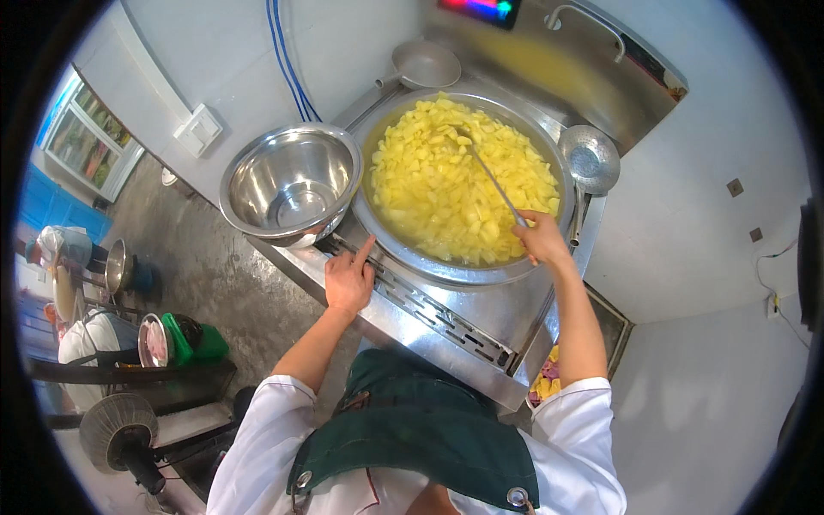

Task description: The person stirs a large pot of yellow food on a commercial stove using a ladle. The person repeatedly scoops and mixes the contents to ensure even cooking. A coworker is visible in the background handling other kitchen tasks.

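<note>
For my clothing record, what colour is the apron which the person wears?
The apron is dark green; it shows best in the head view.

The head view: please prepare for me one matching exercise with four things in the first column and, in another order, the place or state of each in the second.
Column 1
1. Right hand
2. Left hand
3. Yellow chunks
4. Steel bowl

Column 2
A. Inside the large round pan
B. Index finger extended, holding nothing
C. Silver, standing at the left side of the pan
D. Gripping a long metal handle

Right pairs: 1-D, 2-B, 3-A, 4-C
</note>
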`<state>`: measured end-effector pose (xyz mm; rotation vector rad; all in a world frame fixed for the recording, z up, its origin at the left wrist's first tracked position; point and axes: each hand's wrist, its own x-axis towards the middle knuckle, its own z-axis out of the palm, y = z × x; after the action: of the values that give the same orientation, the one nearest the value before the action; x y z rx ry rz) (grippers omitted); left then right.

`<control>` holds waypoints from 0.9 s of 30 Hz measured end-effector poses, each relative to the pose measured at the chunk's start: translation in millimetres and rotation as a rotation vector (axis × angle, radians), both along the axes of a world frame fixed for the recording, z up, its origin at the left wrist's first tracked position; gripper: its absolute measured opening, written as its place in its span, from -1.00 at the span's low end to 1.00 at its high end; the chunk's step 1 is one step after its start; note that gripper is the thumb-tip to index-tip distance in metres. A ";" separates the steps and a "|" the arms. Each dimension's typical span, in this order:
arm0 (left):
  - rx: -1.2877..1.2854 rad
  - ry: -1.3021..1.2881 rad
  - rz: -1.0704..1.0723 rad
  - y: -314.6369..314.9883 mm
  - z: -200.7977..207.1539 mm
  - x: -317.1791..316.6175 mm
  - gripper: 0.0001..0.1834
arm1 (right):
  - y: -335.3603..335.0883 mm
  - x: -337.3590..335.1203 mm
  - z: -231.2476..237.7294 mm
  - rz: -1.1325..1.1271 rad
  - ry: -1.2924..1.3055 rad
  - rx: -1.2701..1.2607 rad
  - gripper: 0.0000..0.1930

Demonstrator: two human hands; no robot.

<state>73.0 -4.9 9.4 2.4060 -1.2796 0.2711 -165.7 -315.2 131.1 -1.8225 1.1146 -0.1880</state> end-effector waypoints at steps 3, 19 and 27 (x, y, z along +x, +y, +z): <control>-0.027 0.013 -0.007 -1.6 -1.9 1.3 -0.39 | -4.5 -33.1 23.3 -0.073 -0.108 0.096 -0.57; -0.077 0.055 -0.014 -1.2 -2.0 1.4 -0.42 | -34.6 -64.5 4.3 0.078 0.439 0.219 -0.58; -0.098 0.109 -0.019 -1.8 -2.5 3.9 -0.44 | -7.6 -22.0 10.5 0.097 0.272 0.738 -0.69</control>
<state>76.9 -6.6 6.8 2.2925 -1.2125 0.1896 -187.7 -322.8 141.6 -1.2446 1.0824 0.4870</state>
